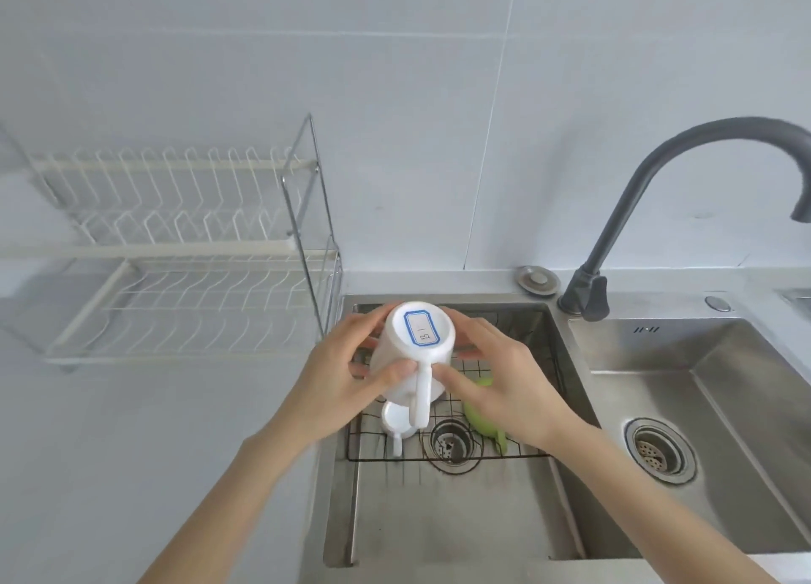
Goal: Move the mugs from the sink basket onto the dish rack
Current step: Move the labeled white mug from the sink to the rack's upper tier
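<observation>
I hold a white mug (412,355) upside down above the left sink, its base with a blue-edged label facing up and its handle pointing toward me. My left hand (338,381) grips its left side, thumb by the handle. My right hand (496,386) touches its right side. Below, the black wire sink basket (540,364) holds a second white mug (397,421), upside down, and a green mug (482,412) partly hidden under my right hand. The two-tier white dish rack (184,285) stands on the counter to the left, with nothing on it.
A dark grey faucet (684,188) arches over the divider between the two steel sinks. The right sink (702,408) has a drain strainer. A round metal cap (537,280) sits behind the left sink. Tiled wall behind.
</observation>
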`<action>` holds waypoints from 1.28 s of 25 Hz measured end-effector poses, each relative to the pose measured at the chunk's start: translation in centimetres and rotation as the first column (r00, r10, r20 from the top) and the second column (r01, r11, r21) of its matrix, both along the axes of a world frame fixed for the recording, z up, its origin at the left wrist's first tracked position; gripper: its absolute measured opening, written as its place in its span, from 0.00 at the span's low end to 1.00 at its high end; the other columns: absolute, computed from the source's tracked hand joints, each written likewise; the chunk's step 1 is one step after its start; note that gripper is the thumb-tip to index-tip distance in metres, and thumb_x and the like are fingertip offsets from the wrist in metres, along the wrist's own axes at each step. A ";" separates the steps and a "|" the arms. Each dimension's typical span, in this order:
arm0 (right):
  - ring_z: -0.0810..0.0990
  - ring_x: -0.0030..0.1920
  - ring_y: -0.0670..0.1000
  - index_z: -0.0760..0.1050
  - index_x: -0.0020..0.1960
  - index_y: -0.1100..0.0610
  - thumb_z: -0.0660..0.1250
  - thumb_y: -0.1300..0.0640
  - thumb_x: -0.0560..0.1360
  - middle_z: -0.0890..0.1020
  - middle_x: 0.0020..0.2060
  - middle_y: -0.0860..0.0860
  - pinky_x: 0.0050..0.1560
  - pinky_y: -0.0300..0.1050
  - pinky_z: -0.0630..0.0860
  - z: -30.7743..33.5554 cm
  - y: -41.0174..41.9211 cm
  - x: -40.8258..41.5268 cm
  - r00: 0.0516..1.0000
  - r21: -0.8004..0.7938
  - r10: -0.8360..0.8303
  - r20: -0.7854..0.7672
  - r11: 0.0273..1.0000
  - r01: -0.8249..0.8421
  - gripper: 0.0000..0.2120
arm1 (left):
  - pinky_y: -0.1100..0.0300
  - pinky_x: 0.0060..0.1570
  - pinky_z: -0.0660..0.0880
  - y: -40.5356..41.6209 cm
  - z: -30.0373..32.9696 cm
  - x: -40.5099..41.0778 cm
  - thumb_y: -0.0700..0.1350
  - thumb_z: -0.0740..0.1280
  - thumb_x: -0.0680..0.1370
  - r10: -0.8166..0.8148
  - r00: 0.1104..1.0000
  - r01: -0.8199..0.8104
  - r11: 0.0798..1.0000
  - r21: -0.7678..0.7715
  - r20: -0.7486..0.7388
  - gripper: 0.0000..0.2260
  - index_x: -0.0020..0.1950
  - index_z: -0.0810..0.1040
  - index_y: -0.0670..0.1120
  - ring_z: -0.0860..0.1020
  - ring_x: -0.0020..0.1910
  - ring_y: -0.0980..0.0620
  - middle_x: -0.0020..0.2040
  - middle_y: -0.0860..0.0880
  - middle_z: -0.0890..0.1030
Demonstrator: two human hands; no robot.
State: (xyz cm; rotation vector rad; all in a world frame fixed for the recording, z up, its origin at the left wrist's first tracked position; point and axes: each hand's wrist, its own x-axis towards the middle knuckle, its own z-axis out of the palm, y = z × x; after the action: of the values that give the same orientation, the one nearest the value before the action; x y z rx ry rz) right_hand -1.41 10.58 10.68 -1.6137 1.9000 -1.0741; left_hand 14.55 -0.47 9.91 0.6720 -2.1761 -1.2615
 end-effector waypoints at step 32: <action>0.77 0.57 0.51 0.56 0.72 0.55 0.68 0.48 0.71 0.74 0.63 0.51 0.58 0.43 0.72 17.1 -23.8 10.6 0.880 0.102 0.007 -0.476 0.994 0.047 0.35 | 0.66 0.47 0.72 -23.7 14.4 9.1 0.47 0.73 0.69 0.022 0.997 -0.004 0.972 -0.233 0.075 0.26 0.64 0.68 0.50 0.77 0.51 0.51 0.54 0.53 0.74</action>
State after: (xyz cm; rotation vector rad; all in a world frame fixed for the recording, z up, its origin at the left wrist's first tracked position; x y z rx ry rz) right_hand 9.18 -13.21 27.78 -1.9255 2.2367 -0.5913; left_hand 23.70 -24.18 24.32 0.6455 -2.3317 -0.9666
